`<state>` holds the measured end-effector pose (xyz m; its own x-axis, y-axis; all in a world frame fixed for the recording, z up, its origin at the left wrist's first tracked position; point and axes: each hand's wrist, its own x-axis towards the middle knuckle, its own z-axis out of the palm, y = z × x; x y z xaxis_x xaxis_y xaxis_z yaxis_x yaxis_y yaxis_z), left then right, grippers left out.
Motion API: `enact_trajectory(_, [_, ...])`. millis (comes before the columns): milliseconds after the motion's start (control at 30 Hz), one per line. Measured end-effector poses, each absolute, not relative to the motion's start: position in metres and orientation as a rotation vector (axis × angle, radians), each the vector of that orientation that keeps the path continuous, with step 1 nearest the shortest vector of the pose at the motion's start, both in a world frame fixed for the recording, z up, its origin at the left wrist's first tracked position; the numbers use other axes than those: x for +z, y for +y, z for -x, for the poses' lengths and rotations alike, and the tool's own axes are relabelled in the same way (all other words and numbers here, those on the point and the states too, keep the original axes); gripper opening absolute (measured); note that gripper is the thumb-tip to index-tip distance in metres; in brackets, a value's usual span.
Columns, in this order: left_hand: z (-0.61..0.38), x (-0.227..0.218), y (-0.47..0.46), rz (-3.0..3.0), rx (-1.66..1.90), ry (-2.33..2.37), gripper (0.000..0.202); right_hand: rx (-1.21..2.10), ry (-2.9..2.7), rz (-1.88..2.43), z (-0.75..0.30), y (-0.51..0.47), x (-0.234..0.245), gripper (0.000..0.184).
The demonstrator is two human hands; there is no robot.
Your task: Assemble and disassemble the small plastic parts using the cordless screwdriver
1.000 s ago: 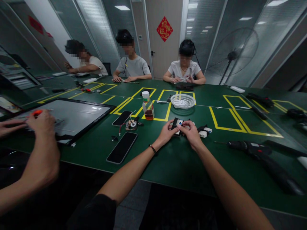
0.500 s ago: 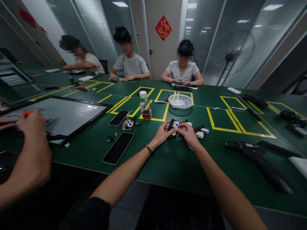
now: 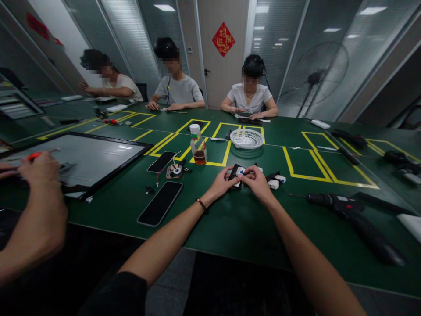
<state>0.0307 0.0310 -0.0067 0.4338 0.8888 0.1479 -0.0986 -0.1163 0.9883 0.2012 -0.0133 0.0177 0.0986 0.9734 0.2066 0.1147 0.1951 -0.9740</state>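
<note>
My left hand (image 3: 221,183) and my right hand (image 3: 257,183) meet over a small black part with a white and blue patch (image 3: 237,171), held just above the green table (image 3: 230,224). Both hands have their fingers pinched on it, the left at its left side, the right at its right side. A bead bracelet sits on my left wrist. Small black and white parts (image 3: 275,178) lie just right of my right hand.
Two dark phones (image 3: 160,203) (image 3: 161,161) and a small round component with red wires (image 3: 174,171) lie left of my hands. A bottle of brown liquid (image 3: 198,150) and a white basket (image 3: 247,138) stand behind. An electric screwdriver (image 3: 332,202) lies right. A neighbour's hands (image 3: 42,169) work on a large screen panel (image 3: 88,158). Three people sit opposite.
My hands stay on the small black part, shifting only slightly. The view has drifted a little to the right. The neighbour's hand moved slightly left.
</note>
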Motion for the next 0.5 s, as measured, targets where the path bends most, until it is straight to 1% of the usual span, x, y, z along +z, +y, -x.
enact_trajectory(200, [-0.0296,-0.0079,0.0315,-1.415,0.958,0.692,0.070,0.992,-1.291,1.143,-0.2033,-0.0132,0.0185,0.037])
enact_trajectory(500, [-0.0275,-0.0082,0.0348,-1.433,0.955,0.702,0.075,0.983,-1.346,1.137,-0.2043,-0.0120,0.0158,0.036])
